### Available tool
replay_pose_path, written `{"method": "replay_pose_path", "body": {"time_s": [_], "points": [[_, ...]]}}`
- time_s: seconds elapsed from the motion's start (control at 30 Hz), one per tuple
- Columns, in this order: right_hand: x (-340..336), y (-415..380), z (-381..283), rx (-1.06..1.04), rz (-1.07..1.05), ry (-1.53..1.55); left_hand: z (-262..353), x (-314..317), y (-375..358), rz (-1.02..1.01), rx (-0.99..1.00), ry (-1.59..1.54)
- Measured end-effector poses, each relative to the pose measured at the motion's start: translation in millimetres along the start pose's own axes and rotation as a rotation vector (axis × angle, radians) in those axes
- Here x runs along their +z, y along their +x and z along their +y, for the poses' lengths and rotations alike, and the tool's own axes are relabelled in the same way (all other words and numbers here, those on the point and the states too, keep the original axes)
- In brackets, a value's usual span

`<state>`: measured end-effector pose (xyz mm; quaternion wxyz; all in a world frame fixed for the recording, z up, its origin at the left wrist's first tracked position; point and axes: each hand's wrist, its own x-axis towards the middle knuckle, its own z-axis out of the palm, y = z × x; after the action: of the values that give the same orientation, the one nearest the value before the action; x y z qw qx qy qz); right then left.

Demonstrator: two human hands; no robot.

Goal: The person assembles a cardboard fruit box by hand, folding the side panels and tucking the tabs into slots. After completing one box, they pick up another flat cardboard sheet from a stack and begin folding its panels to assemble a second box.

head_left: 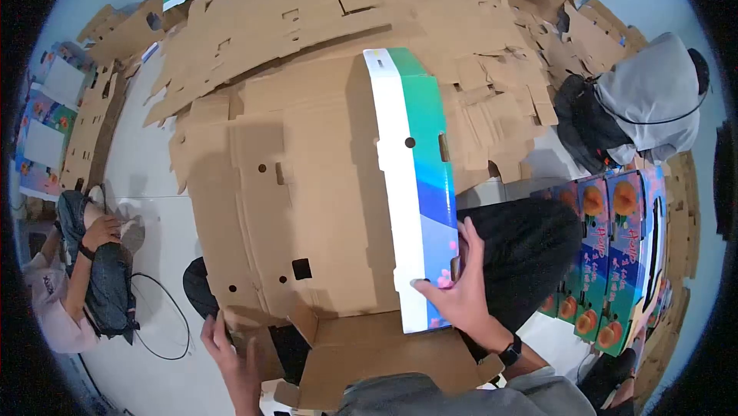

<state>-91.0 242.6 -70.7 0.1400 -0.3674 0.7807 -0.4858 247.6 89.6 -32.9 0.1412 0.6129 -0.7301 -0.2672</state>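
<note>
A large partly folded cardboard box [330, 185] lies in front of me, its plain brown inside facing up. Its right side panel [427, 162] stands raised, white along the top with a green, blue and pink printed face. My right hand [461, 289] grips this panel near its lower end, thumb on the white strip and fingers along the printed outer face. At the near left corner, my left hand [231, 358] has its fingers outside the cardboard edge and its thumb on the inner side, slightly blurred. A near flap [377, 358] is folded up close to my body.
Flat cardboard sheets [323, 1] are piled beyond the box. Printed boxes [607, 255] stand at the right. One person [77, 278] sits at the left near a black cable [184, 331]; another person [653, 93] is at the upper right.
</note>
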Motion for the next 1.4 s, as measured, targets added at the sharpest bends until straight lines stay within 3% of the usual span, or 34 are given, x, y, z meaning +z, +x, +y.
{"method": "replay_pose_path", "body": {"time_s": [0.07,0.23,0.33,0.37,0.47,0.5,0.6,0.73,0.93,1.03,1.27,1.4], "points": [[1,-5,2,0.172,-0.043,0.171,-1,-18,-5,-0.126,-0.218,-0.252],[6,-5,-5,0.242,-0.095,0.266,-13,-27,-8,-0.059,-0.195,-1.085],[8,-8,-2,0.232,-0.088,0.286,-24,-19,3,-0.134,0.032,-0.737],[8,-9,-2,0.223,-0.089,0.288,-21,-19,9,-0.163,0.001,-0.357],[8,-8,-5,0.329,-0.101,0.35,4,-7,23,-0.157,-0.141,-0.133],[6,-6,-5,0.284,-0.135,0.294,0,8,23,0.005,0.053,-0.182],[-4,-11,-6,0.235,-0.195,0.189,10,-5,10,-0.147,0.457,0.079],[-10,-32,-4,0.297,-0.208,0.256,60,-33,-7,-0.667,0.591,0.121],[22,-43,14,0.144,-0.078,0.212,91,52,8,-0.643,0.98,0.235],[18,-40,16,0.151,-0.075,0.212,87,73,19,-0.481,1.233,0.252],[10,-28,-7,0.059,-0.101,0.103,80,78,17,-0.383,1.35,0.411],[2,-35,14,0.059,-0.156,0.261,72,85,18,-0.349,1.345,0.392]]}}
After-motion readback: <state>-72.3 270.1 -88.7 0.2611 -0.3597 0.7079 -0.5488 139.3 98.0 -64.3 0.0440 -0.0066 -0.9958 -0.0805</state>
